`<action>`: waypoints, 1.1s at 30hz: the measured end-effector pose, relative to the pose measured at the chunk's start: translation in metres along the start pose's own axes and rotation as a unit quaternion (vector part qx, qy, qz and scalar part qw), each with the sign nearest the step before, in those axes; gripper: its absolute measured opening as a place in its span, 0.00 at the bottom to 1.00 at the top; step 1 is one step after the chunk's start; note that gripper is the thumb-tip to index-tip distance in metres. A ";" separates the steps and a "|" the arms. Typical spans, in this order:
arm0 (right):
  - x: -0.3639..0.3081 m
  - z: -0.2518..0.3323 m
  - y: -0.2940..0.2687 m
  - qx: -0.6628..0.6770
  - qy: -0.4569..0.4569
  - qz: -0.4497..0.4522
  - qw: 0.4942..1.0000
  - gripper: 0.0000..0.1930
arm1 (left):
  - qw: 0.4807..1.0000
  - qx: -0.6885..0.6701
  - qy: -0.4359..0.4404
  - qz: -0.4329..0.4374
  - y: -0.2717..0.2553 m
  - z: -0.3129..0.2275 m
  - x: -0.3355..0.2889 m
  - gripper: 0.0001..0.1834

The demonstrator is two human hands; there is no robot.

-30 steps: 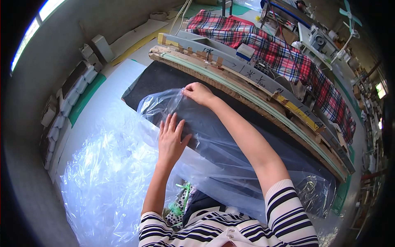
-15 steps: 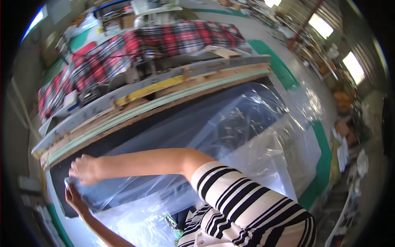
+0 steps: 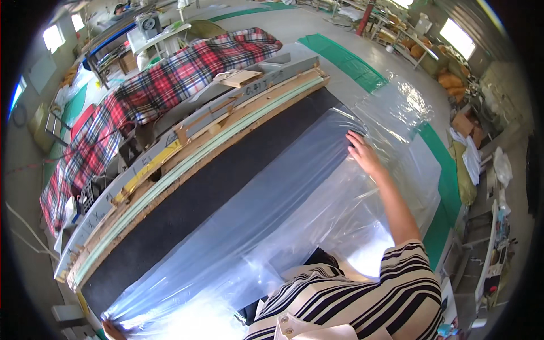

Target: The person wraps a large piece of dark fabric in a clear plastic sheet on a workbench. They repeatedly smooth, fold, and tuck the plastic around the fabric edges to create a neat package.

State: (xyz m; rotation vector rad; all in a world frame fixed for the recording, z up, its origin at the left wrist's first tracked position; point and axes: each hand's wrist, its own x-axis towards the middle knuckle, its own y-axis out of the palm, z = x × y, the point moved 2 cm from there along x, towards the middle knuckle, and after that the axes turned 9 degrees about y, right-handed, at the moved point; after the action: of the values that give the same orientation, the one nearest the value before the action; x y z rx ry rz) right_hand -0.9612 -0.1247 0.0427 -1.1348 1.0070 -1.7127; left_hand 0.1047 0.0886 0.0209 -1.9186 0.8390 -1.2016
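A wide sheet of clear plastic film (image 3: 255,192) lies across a long black panel (image 3: 187,209), with long folds running from lower left to upper right. At the lower left corner, my left hand (image 3: 109,330) pinches the gathered film; only its fingers show and the rest is cut off by the picture's edge. My right hand (image 3: 364,154) is stretched out to the far right. Its fingers are extended and rest on the film near the panel's right end. Much of the loose film spills toward my body.
Wooden strips, pale green layered edging (image 3: 187,170) and a grey metal beam (image 3: 215,110) run along the panel's far side. Behind lies a red plaid cloth (image 3: 192,62). A small machine stands on a white table (image 3: 161,37). Cluttered shelves (image 3: 487,249) line the right.
My right hand has moved from beside my left hand to the panel's far right end. The film now stretches in long folds between my hands. My view has shifted and turned.
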 end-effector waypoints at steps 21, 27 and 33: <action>0.076 -0.052 0.008 -0.082 0.168 -0.125 0.974 0.12 | 0.982 -0.064 -0.175 0.006 0.009 0.002 0.023 0.15; 0.094 -0.107 0.022 0.076 0.216 -0.081 0.970 0.21 | 0.897 -0.371 -0.240 -0.015 0.039 -0.050 0.016 0.14; 0.141 -0.258 0.026 -0.003 0.087 -0.124 0.988 0.13 | 0.899 0.058 -0.257 -0.349 0.041 -0.068 0.037 0.18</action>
State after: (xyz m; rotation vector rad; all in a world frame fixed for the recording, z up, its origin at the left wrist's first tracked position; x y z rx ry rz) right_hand -1.2349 -0.2193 -0.0114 -1.1683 1.0089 -2.0369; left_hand 0.0492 0.0212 0.0248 -2.3541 -0.2287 -0.9907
